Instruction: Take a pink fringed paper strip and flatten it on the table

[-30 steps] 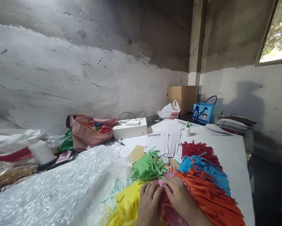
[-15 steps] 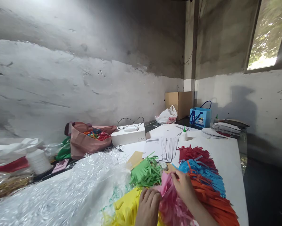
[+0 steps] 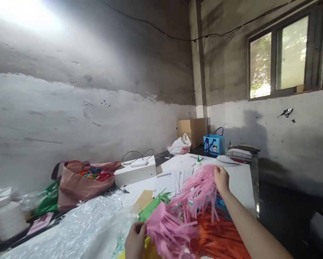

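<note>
Pink fringed tissue paper [image 3: 174, 230] hangs between my two hands, its cut strips dangling over the table. My left hand [image 3: 135, 237] pinches one end at the lower middle. My right hand [image 3: 221, 178] grips the other end, raised farther back and to the right. Below the pink strips lie orange-red fringed paper [image 3: 218, 237] on the right and yellow fringed paper [image 3: 149, 250] beside my left hand. Green fringed paper [image 3: 153, 207] sits just behind the left hand. A little blue fringed paper shows under the right hand, mostly covered.
White shredded strips [image 3: 85, 223] cover the left of the white table. Behind stand a pink-brown bag [image 3: 77, 187] of coloured strips, a white box [image 3: 137, 172], a glue bottle [image 3: 198, 162], a plastic bag [image 3: 180, 144], a carton [image 3: 191, 131] and a blue bag [image 3: 214, 144].
My hands have moved apart, the right one up and back, the left one leftward. The pink paper, bunched before, is now lifted and spread between them. The view has tilted up and turned right.
</note>
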Motion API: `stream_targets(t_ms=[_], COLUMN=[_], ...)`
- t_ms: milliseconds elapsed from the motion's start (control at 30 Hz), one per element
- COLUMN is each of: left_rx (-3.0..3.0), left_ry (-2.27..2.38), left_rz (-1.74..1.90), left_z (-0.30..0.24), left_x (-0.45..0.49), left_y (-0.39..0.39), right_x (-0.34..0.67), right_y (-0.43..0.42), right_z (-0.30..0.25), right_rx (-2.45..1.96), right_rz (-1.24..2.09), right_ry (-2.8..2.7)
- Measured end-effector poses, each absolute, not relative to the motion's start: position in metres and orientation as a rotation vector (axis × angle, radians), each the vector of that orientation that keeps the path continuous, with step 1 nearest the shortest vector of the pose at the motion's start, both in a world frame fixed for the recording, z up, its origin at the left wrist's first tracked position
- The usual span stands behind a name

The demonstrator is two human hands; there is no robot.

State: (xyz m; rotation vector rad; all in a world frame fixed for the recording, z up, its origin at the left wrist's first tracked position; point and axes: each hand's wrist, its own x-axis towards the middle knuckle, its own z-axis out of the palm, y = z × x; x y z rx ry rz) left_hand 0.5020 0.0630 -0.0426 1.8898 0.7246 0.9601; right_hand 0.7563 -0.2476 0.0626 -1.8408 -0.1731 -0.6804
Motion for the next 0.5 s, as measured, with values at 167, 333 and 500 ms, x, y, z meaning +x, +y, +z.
stream_targets(t_ms=[167, 333, 500], left_rx=[1.933, 2.018, 2.242], left_ry=[0.709, 0.34, -0.241], left_rz=[1.048, 1.158, 1.064], left_z=[-0.024, 0.014, 0.073], left_x=[0.497, 0.475, 0.411], left_y=[0.073, -0.001, -0.081], right_x=[0.729, 0.63, 0.523], right_y=[-0.295, -0.283, -0.244], right_z=[0.116, 0.128, 0.114], right_rx=[-1.795, -1.836, -1.755], right_rz=[-0.907, -0.901, -0.739], right_ry=[-0.247, -0.874, -1.504])
